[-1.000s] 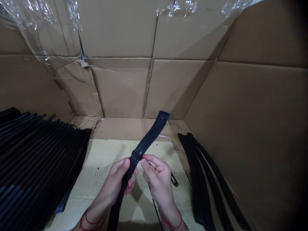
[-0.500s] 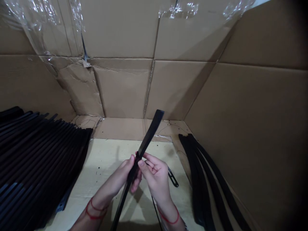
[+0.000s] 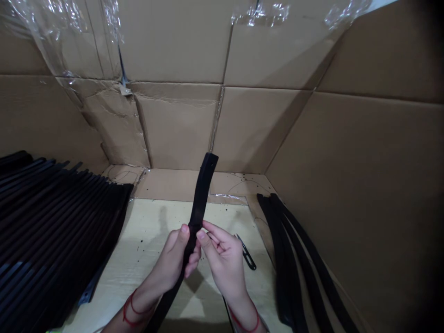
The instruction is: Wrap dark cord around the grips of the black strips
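A long black strap [image 3: 203, 189] rises from between my hands, its free end pointing up toward the cardboard back wall. My left hand [image 3: 176, 261] is wrapped round the strap just below its middle. My right hand [image 3: 222, 256] pinches the strap's edge with thumb and forefinger right beside the left thumb. The strap's lower part runs down out of view between my wrists. Both wrists wear red string bands.
A wide stack of black straps [image 3: 52, 231] covers the left of the pale wooden tabletop [image 3: 145, 263]. A few more black straps [image 3: 294, 259] lie along the right. Small thread snips [image 3: 247, 253] rest by my right hand. Cardboard walls [image 3: 180, 125] enclose the space.
The strap has turned and swung left, so its upper end now stands nearly upright instead of leaning right. Both hands kept their hold and shifted slightly left.
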A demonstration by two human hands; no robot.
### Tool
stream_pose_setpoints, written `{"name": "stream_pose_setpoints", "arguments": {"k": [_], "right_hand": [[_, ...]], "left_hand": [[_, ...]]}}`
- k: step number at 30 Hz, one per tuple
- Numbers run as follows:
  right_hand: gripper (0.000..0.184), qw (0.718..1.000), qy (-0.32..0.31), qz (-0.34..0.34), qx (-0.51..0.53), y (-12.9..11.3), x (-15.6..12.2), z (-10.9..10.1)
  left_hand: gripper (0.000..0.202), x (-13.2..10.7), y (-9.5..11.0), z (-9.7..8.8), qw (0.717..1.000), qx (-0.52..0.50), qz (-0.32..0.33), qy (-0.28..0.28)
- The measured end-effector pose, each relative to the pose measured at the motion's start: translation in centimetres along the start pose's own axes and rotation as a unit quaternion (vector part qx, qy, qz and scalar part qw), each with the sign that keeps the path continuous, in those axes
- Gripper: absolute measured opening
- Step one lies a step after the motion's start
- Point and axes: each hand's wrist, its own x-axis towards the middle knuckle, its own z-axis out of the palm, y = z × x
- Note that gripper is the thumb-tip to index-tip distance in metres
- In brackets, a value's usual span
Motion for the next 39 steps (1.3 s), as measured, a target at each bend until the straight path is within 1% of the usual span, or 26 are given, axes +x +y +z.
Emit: {"name": "stream_pose_setpoints", "arguments": {"k": [3, 5, 7, 9, 11, 14, 16, 19, 21, 24, 27, 32, 36, 39], "right_hand": [[0.026, 1.000, -0.006, -0.002, -0.011, 0.2, 0.0, -0.4], [0.025, 1.000, -0.003, -0.008, -0.017, 0.3, 0.0, -0.6], [0.025, 0.999, 0.017, -0.019, -0.030, 0.4, -0.1, -0.8], [0.025, 0.998, 0.044, -0.032, -0.045, 0.4, -0.2, -0.8], [0.027, 0.997, 0.053, -0.026, -0.051, 0.4, -0.3, -0.7], [0.028, 0.997, 0.049, -0.019, -0.059, 0.4, -0.4, -0.5], [0.028, 0.996, 0.048, -0.030, -0.068, 0.4, -0.5, -0.4], [0.029, 0.997, 0.037, -0.025, -0.066, 0.3, -0.6, -0.2], [0.030, 0.997, 0.033, -0.013, -0.067, 0.3, -0.6, -0.1], [0.030, 0.997, 0.034, -0.008, -0.072, 0.4, -0.7, -0.2], [0.030, 0.996, 0.047, -0.022, -0.076, 0.6, -0.8, -0.2], [0.027, 0.993, 0.088, -0.045, -0.064, 1.0, -1.1, -0.1], [0.025, 0.992, 0.095, -0.064, -0.058, 1.2, -1.2, 0.0], [0.023, 0.991, 0.094, -0.072, -0.064, 1.3, -1.2, 0.0]], "left_hand": [[0.061, 0.1, -0.3, 0.1, 0.995, -0.085, -0.037, -0.036], [0.061, 0.4, -0.6, -0.1, 0.987, -0.121, -0.061, -0.082], [0.063, 0.7, -0.8, -0.4, 0.977, -0.139, -0.097, -0.130], [0.067, 0.8, -0.8, -0.7, 0.970, -0.136, -0.129, -0.156], [0.066, 0.8, -0.6, -0.7, 0.974, -0.117, -0.129, -0.146], [0.067, 0.4, -0.2, -0.3, 0.979, -0.107, -0.116, -0.128], [0.069, 0.3, 0.0, -0.1, 0.975, -0.118, -0.135, -0.128], [0.072, 0.5, 0.0, -0.1, 0.963, -0.133, -0.182, -0.147], [0.075, 0.8, -0.1, -0.3, 0.952, -0.143, -0.209, -0.173], [0.073, 1.2, -0.2, -0.6, 0.939, -0.164, -0.228, -0.197], [0.072, 1.1, -0.1, -0.5, 0.932, -0.179, -0.243, -0.203], [0.072, 0.6, 0.2, -0.2, 0.935, -0.159, -0.256, -0.188], [0.071, 0.6, -0.1, -0.3, 0.935, -0.158, -0.252, -0.194], [0.071, 0.6, -0.3, -0.3, 0.930, -0.171, -0.246, -0.211]]}}
